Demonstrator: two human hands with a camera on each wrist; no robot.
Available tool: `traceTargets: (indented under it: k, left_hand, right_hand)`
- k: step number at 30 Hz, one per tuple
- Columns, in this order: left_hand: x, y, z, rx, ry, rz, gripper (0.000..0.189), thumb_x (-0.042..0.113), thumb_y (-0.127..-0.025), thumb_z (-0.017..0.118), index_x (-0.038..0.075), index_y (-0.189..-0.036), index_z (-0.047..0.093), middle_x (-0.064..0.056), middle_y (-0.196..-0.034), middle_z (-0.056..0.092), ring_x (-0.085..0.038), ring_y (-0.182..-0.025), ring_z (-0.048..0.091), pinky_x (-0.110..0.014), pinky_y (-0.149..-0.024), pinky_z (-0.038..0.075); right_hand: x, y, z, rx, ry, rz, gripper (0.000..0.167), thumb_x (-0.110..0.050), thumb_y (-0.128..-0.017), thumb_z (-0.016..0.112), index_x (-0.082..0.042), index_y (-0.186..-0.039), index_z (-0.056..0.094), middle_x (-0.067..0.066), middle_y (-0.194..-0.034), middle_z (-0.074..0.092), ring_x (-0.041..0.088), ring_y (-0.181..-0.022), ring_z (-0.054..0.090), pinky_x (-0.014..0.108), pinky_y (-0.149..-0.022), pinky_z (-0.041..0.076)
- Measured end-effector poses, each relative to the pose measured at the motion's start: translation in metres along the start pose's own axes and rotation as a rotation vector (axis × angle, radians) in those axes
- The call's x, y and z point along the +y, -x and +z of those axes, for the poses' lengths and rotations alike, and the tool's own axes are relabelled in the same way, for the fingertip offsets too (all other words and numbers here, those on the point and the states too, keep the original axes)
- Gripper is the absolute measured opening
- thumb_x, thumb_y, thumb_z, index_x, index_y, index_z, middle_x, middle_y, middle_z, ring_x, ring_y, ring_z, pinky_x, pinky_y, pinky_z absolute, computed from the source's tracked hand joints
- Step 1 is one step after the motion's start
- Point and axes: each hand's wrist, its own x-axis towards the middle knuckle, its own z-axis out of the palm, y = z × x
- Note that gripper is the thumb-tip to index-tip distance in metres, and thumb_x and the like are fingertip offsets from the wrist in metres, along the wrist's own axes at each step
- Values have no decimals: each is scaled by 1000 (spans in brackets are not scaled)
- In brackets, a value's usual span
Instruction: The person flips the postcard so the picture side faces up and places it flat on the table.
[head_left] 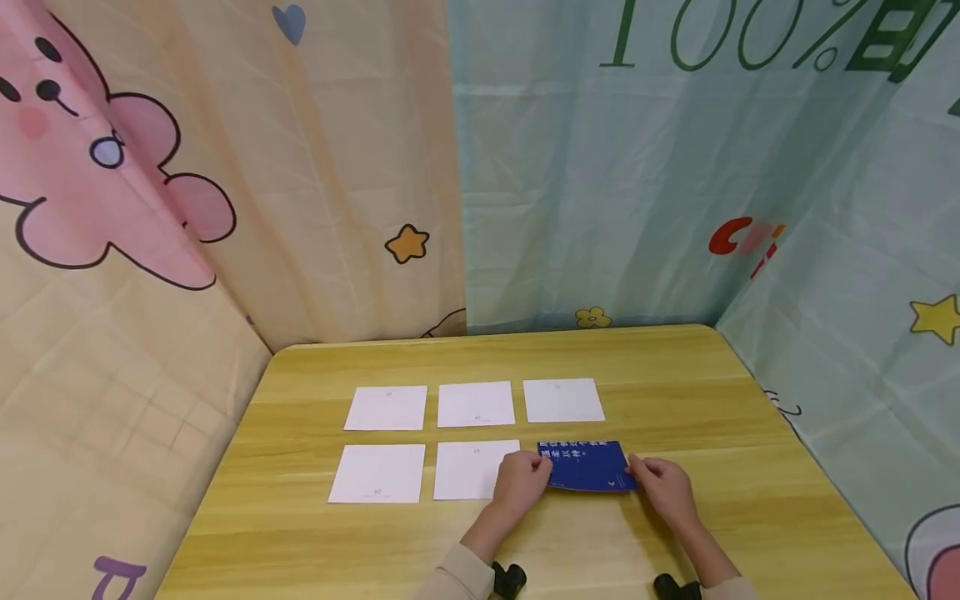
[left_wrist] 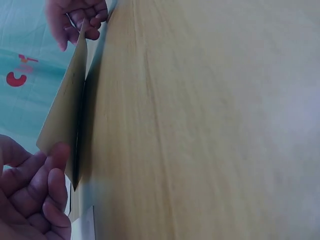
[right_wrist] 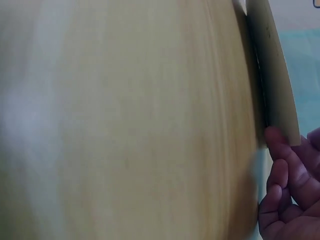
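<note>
A dark blue card (head_left: 588, 468) with white printed characters is held by its two short ends, tilted up off the wooden table. My left hand (head_left: 522, 481) pinches its left end, and my right hand (head_left: 665, 490) pinches the right end. In the left wrist view the pale back of the card (left_wrist: 65, 107) faces the camera, with the left hand (left_wrist: 35, 190) at its near end. The right wrist view shows the right fingers (right_wrist: 282, 155) at the card's lower edge. Partly behind my left hand lies a white card (head_left: 468, 471).
More white cards lie face-up in rows: one at front left (head_left: 377, 473), and a back row of three, left (head_left: 386, 408), middle (head_left: 476, 404) and right (head_left: 563, 401). The wooden table (head_left: 300, 550) is bounded by printed curtains (head_left: 555, 192) behind and at both sides.
</note>
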Motion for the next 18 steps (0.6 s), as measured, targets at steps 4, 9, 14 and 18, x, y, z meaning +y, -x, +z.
traceTargets:
  k: [4, 9, 14, 18]
  left_hand:
    - [-1, 2, 0, 7, -38, 8, 44, 13, -86, 54, 15, -45, 36, 11, -41, 27, -7, -39, 31, -21, -39, 21]
    - [-1, 3, 0, 11, -77, 11, 45, 15, -85, 54, 15, -44, 35, 12, -39, 23, -7, -35, 27, -21, -37, 18]
    - [-2, 1, -2, 14, -98, 11, 45, 15, -85, 54, 15, -43, 37, 11, -38, 25, -6, -34, 26, -20, -35, 16]
    - [-1, 1, -2, -2, -105, -3, 45, 16, -85, 53, 16, -43, 37, 11, -38, 25, -6, -33, 26, -19, -35, 15]
  right_hand:
    - [-3, 0, 1, -26, 77, -51, 31, -28, -92, 56, -3, -80, 71, 9, -86, 66, 23, -84, 57, 31, -68, 41]
    - [-5, -1, 3, -47, 120, -76, 28, -25, -91, 57, -4, -79, 72, 11, -88, 68, 24, -83, 59, 35, -70, 43]
    - [-5, -3, 5, -68, 121, -95, 33, -28, -93, 54, -3, -84, 72, 16, -96, 67, 32, -96, 59, 44, -81, 44]
    - [-3, -5, 6, -79, 115, -98, 34, -30, -93, 53, -3, -85, 72, 16, -97, 66, 33, -98, 58, 46, -84, 43]
